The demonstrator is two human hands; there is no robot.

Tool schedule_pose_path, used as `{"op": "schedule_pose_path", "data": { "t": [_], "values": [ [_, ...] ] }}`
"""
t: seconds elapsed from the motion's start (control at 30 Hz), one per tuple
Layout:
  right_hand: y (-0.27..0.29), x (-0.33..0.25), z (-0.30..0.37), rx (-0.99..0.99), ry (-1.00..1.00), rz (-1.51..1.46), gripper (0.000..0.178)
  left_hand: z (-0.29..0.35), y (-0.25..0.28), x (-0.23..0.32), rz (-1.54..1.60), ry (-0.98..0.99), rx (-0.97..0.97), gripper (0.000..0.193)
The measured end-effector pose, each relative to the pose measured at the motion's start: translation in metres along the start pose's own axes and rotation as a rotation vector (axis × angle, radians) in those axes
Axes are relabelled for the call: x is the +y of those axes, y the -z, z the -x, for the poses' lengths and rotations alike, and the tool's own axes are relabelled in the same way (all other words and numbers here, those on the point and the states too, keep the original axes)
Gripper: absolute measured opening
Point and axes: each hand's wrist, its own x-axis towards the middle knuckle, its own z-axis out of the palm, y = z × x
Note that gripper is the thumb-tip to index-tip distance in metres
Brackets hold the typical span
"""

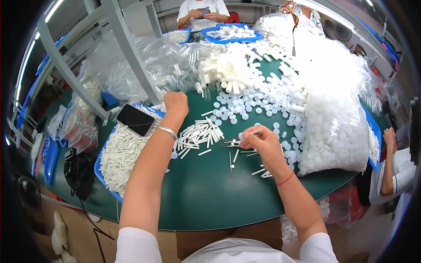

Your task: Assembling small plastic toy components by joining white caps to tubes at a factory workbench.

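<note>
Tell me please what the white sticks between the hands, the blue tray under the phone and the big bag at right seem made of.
White sticks: perhaps plastic or pressed fibre; matt white, too small to tell.
Blue tray: probably plastic; smooth, evenly coloured rim.
Big bag: likely thin plastic film; glossy, see-through, creased.

"Where is free room lying?"

"Along the near edge: bare green tabletop (pixel 197 195) is stretching between the forearms (pixel 147 179)."

"What is blocking the left side?"

"A blue tray (pixel 101 179) of white sticks (pixel 123 160) is crowding it; a grey post (pixel 133 52) is rising just beyond."

"What is hindering the right?"

"A bulging clear bag (pixel 335 136) is walling that off; loose white discs (pixel 247 104) are cluttering the space beside."
</note>
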Motion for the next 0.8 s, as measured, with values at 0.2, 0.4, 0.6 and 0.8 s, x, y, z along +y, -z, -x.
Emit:
{"op": "schedule_pose_path", "data": {
  "t": [0.2, 0.4, 0.6, 0.8],
  "values": [
    [0.004, 0.004, -0.003, 0.073, 0.057, -0.032, 0.016, 0.018, -0.005, 0.020, 0.173, -0.084, 0.273, 0.015],
    [0.003, 0.007, -0.002, 0.090, 0.097, 0.005, 0.015, 0.062, 0.017, 0.033, 0.905, -0.173, 0.153, 0.015],
    [-0.003, 0.024, 0.000, 0.124, 0.350, 0.214, 0.017, 0.147, 0.080, 0.062, 1.470, -0.066, -0.076, 0.019],
    [-0.010, 0.015, 0.009, 0.006, 0.367, 0.336, 0.018, 0.173, 0.088, 0.065, 1.617, 0.017, -0.094, 0.019]
  ]
}}
